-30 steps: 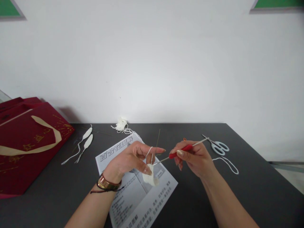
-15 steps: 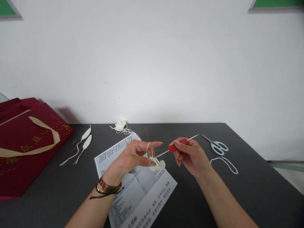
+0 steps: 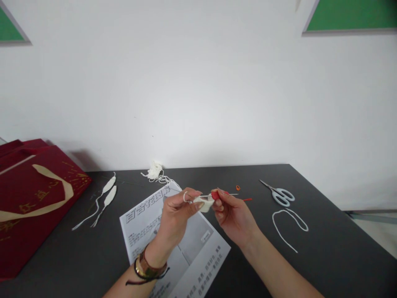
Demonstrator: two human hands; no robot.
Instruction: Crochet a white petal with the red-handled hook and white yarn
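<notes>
My left hand [image 3: 178, 213] pinches a small cream crochet piece [image 3: 203, 203] between thumb and fingers, with white yarn looped over the forefinger. My right hand [image 3: 231, 213] is closed on a red-handled crochet hook [image 3: 216, 195], whose metal shaft points right past the fingers. Both hands meet above a printed instruction sheet [image 3: 145, 221] on the dark table [image 3: 325, 256]. A gold bangle and dark cords circle my left wrist.
A red gift bag [image 3: 34, 198] with a cream handle lies at the left. Two finished cream petals [image 3: 108, 192] with tails lie beside it. A yarn tangle [image 3: 154, 170] sits by the wall. White-handled scissors [image 3: 281, 193] and a white yarn loop [image 3: 287, 221] lie right.
My hands have come together and risen slightly. The hook, earlier held out to the right, now sits right at the crochet piece. The camera view tilted a little.
</notes>
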